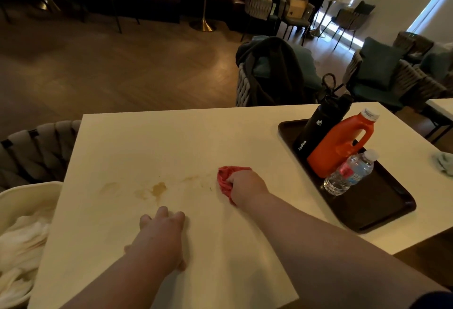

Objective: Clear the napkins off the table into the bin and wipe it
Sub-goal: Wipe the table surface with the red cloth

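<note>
My right hand (247,186) is closed around a bunched red cloth (226,180) that presses on the white table (152,142). Just left of the cloth, brownish smears and a small tan stain (158,189) mark the tabletop. My left hand (161,232) lies flat on the table near the front, fingers spread, holding nothing. At the left edge, below table level, a pale bin (29,193) holds crumpled white napkins (22,242). No napkins show on the tabletop.
A dark tray (382,208) on the table's right carries a black flask (318,124), an orange jug (343,144) and a small water bottle (350,173). A pale green cloth (445,164) lies far right. Woven chairs stand left and behind; a person stands in the far background.
</note>
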Tool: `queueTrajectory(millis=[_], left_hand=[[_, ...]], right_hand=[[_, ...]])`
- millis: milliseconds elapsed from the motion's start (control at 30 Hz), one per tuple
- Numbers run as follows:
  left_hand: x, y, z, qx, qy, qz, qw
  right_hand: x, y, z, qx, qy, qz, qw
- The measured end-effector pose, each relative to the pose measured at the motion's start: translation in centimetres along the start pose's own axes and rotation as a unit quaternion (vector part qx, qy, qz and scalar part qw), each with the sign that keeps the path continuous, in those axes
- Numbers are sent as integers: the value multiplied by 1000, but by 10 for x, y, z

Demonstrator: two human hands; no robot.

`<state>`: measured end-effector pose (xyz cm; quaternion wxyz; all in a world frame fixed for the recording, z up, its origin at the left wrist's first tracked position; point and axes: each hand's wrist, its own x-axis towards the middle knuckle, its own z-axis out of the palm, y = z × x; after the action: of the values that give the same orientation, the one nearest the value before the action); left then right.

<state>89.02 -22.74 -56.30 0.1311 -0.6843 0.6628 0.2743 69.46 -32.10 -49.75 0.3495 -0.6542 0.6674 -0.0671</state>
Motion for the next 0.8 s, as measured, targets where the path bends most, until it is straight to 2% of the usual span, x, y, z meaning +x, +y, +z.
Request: queueTrajectory(millis=[67,167,233,300,400,500,567,633,667,733,800], left_hand=[[1,0,-1,12,-5,5,1000],[0,1,-2,18,-12,5,1000],[0,0,-1,24,-9,5,1000],[2,-1,1,31,-9,3,999],[-1,-1,1,32,-9,3,999],[-12,7,-8,12,-30,-14,999],[-23,18,-19,13,-49,-38,998],[-28,32,-34,-15,-26,-61,998],[-29,41,-43,-33,9,-49,998],[-23,61,-52,-28,92,36,995],[-10,82,-55,10,98,126,987]], right_hand=[[-18,-12,13,-21,-32,-43,998],[-29,-6,30,-4,-76,-9,997],[-36,4,31,-53,-78,-44,995],[-48,18,25,-28,-39,-52,997],[-67,56,14,-4,54,12,998],[-86,76,15,-117,1,95,989],[-91,75,19,-175,-38,97,979],[-87,73,21,-207,-41,84,974],[-85,72,20,-215,-39,80,973],[-80,71,19,-224,-40,81,970],[-78,71,22,-223,-36,81,971]])
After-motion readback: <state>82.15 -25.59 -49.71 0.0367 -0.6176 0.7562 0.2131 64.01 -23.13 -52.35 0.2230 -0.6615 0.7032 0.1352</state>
